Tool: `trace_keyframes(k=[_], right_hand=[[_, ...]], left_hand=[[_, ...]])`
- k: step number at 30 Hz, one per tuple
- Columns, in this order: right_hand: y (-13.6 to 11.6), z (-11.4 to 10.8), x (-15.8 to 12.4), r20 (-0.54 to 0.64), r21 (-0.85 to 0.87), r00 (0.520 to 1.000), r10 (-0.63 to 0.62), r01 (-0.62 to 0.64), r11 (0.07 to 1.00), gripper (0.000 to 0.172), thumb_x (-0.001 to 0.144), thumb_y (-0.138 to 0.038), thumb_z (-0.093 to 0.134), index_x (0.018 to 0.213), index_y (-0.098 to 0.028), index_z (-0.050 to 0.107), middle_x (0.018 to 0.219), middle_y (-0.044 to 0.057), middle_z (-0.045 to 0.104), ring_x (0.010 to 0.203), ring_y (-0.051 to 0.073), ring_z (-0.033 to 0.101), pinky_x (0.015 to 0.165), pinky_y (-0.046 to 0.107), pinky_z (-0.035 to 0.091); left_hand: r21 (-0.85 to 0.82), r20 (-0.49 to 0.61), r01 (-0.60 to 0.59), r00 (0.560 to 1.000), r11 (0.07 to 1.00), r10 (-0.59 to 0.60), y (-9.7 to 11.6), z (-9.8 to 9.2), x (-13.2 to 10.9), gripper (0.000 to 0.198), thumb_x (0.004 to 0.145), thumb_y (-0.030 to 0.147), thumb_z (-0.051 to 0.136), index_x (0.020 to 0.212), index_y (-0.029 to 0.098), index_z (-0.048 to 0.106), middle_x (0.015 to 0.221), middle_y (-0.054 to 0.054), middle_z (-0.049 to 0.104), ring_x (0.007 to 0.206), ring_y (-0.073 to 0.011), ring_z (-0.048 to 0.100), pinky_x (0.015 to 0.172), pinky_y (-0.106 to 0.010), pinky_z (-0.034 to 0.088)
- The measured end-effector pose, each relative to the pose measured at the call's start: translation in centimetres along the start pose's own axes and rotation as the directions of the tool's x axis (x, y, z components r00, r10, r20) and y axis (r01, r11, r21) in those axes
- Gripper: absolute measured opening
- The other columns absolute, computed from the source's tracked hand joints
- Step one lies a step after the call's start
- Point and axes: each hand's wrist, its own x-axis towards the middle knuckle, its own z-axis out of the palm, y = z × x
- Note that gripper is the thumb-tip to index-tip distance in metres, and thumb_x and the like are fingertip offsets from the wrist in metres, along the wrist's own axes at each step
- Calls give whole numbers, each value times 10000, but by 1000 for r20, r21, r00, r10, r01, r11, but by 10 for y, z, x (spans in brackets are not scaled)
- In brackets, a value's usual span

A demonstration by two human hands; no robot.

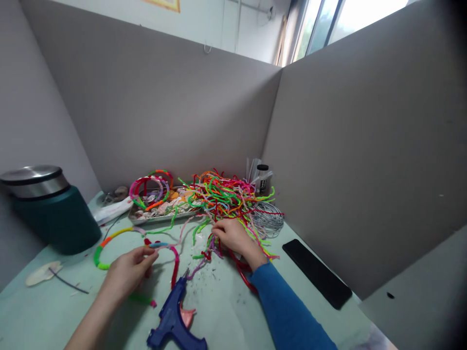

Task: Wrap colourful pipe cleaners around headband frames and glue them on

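My left hand (127, 272) pinches a light blue section of a length wrapped in coloured pipe cleaners. One part of it, magenta and red (175, 267), curves down on the right. A multicoloured curved piece (105, 240) in yellow, orange and green lies just beyond that hand; I cannot tell whether the two are joined. My right hand (233, 237) is at the near edge of a tangled heap of pipe cleaners (226, 194), its fingers curled together, and what is between them is hidden. Between my forearms lies a blue glue gun (173, 316) with a pink trigger.
Behind stands a metal tray (164, 217) of small pieces, with several wrapped hoops (151, 192). A wire coil (269, 218) and a black-lidded jar (261, 179) sit right of the heap. A black phone (315, 272) lies right, a teal bottle (54, 214) left. Grey partitions (175, 107) enclose the table.
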Motion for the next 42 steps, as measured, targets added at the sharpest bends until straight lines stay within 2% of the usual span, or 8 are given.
trace_keyframes(k=[3,9,17,22,31,34,37,42], right_hand=[[2,-4,-5,218,-26,976,-12,18,1000,138,751,-215,595,809,-242,717,768,-14,703,693,138,600,606,208,366],[-9,5,-7,291,-108,956,-40,75,991,111,694,-212,655,790,-227,709,741,-8,694,651,132,586,554,207,323],[-11,20,-8,239,-249,963,-127,187,950,124,754,-296,621,770,-200,699,771,32,686,701,156,583,573,240,306],[-19,26,-8,179,-254,979,-97,141,957,128,795,-249,577,757,-206,690,748,22,668,697,143,572,581,235,313],[-34,38,-4,-137,218,985,-106,134,967,116,806,-222,583,724,-197,660,744,6,649,729,135,565,676,226,390],[-36,27,1,-315,516,946,75,105,850,145,811,-248,561,700,-190,635,655,-9,608,624,123,549,592,221,407],[-33,8,6,-378,782,879,289,137,607,164,817,-316,552,737,-184,607,580,-26,574,524,111,530,522,218,423],[-24,-24,8,-459,874,810,366,337,351,142,772,-317,633,744,-182,600,678,-17,611,555,93,555,568,228,472]], left_hand=[[54,11,1,1000,999,-2,2,-1,-1,427,643,573,557,764,176,660,443,14,577,405,-161,511,412,-235,319],[256,21,-71,997,964,69,8,-2,-2,354,709,502,512,798,200,672,487,5,592,521,-190,560,498,-246,332],[176,79,-149,987,973,137,12,3,-7,407,768,518,428,869,187,642,492,11,580,504,-179,534,495,-238,335],[204,84,-140,989,969,125,12,1,-6,392,767,532,430,809,205,641,509,11,606,502,-175,545,488,-233,324],[195,68,-128,991,972,117,8,2,-2,425,752,564,432,876,221,650,531,7,632,522,-192,574,488,-236,334],[196,66,-140,989,971,129,8,2,-2,424,753,554,434,889,215,649,553,2,644,550,-196,590,515,-240,357],[190,68,-137,990,972,127,10,2,-3,429,752,552,431,903,212,645,565,-2,653,559,-199,603,522,-244,369],[186,49,-104,994,977,96,14,1,-7,443,743,543,431,936,201,636,593,-10,672,583,-207,622,545,-254,390]])
